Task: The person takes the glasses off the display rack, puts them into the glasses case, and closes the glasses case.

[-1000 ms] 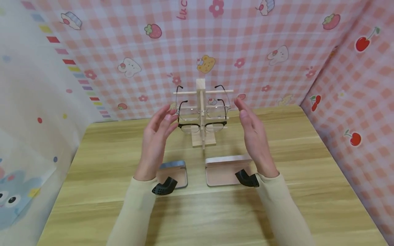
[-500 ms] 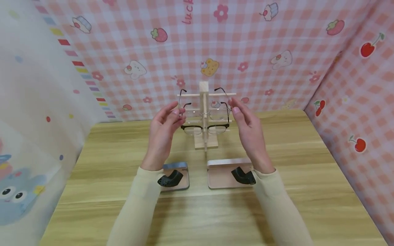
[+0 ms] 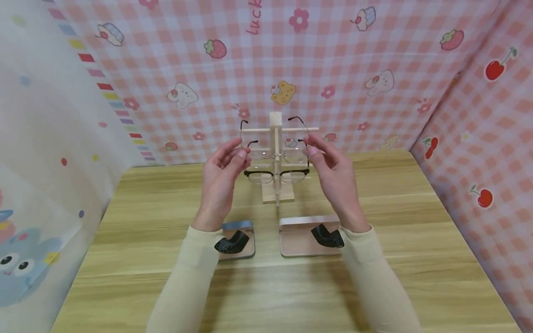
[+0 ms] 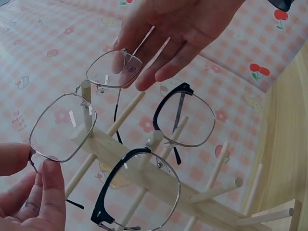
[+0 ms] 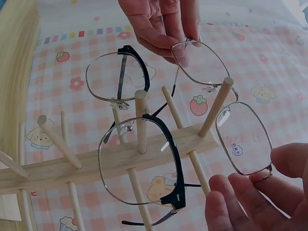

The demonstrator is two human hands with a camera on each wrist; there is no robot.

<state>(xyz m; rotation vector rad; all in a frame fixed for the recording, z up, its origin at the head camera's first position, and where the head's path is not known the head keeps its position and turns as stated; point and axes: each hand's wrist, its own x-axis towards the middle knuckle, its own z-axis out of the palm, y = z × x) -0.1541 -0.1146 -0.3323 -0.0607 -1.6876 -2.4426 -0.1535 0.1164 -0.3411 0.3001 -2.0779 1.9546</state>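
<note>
In the head view a wooden display stand [image 3: 276,121] with several pegs stands at the back of the table. Its upper pair of glasses, with thin silver metal rims [image 4: 60,126], rests with its bridge on the top peg. My left hand [image 3: 221,178] pinches these glasses at the left hinge between thumb and fingers. At the opposite hinge, my right hand [image 3: 336,173] holds them with thumb in front and fingers behind. Just below, a second pair of glasses with black browline frames [image 3: 259,175] sits on the stand, touched by neither hand. Both pairs have their temples unfolded towards the wall.
On the table [image 3: 266,296] in front of the stand lie two opened glasses cases, a blue one [image 3: 241,225] on the left and a silvery one [image 3: 308,220] on the right, both pink inside. Pink checked cloth [image 3: 233,74] covers the walls behind and to the right.
Both hands have come inward from beside the stand and taken hold of the silver-rimmed glasses at their two hinges. The black browline glasses and the cases stay put.
</note>
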